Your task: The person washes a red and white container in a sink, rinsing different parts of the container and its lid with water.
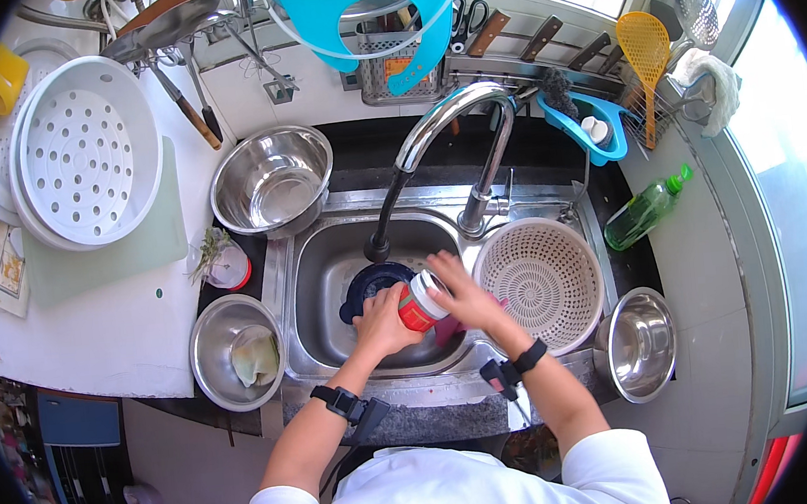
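The left hand (384,325) grips a red-and-white cylindrical container (415,310), tilted presumably for easier access. The right hand (466,295) is open at its white end.

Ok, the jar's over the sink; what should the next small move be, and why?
Probably close the right hand gently around the white end of the jar. The left hand grips its red body, the jar leans over the sink, and the right hand is open at that white end, so a second hold seems a short, steadying move.
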The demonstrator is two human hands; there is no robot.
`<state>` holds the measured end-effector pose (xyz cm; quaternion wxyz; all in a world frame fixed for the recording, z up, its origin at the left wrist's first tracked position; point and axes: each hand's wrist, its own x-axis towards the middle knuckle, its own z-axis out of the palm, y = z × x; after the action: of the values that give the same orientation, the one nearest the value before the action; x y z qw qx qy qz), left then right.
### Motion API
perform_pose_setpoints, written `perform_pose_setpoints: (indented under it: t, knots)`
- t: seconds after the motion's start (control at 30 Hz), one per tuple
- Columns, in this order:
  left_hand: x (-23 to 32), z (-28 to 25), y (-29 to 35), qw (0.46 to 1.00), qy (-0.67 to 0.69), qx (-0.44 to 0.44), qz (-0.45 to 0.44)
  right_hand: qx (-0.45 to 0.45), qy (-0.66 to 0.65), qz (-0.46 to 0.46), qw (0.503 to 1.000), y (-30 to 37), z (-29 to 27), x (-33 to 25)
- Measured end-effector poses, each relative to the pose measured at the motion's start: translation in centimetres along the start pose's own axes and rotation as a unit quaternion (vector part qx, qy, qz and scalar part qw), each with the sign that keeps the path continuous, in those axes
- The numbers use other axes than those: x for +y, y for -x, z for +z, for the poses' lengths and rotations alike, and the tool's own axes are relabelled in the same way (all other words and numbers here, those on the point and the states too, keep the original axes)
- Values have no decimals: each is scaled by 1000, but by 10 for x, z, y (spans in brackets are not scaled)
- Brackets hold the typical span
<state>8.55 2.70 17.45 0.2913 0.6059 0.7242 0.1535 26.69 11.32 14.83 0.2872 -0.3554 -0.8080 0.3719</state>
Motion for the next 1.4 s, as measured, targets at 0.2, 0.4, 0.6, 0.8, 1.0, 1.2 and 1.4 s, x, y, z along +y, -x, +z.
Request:
perform_pose_setpoints:
  t: [0.2, 0.4, 0.6, 0.8, 1.0, 1.2, 1.4]
  knots:
    - [9, -10, 7, 1000, -9, -3, -29, -27, 8, -5, 1000, 4, 25, -31]
    - [5, -18, 15, 1000, -2, -3, -24, -55, -60, 18, 997, 0, 21, -39]
    - [-14, -26, 20, 980, 132, 114, 99, 20, -338, 201, 919, 6, 21, -31]
    - [-69, -33, 20, 928, 317, 196, 3, 131, -530, 294, 785, 15, 36, 8]
    - [-107, -16, 21, 915, 353, 197, -7, 175, -622, 324, 691, 12, 34, 4]
    - [-97, -20, 25, 912, 373, 171, 8, 102, -556, 343, 750, 9, 41, -18]
    - [-94, -18, 18, 896, 418, 149, 14, 25, -553, 318, 770, 9, 53, -37]
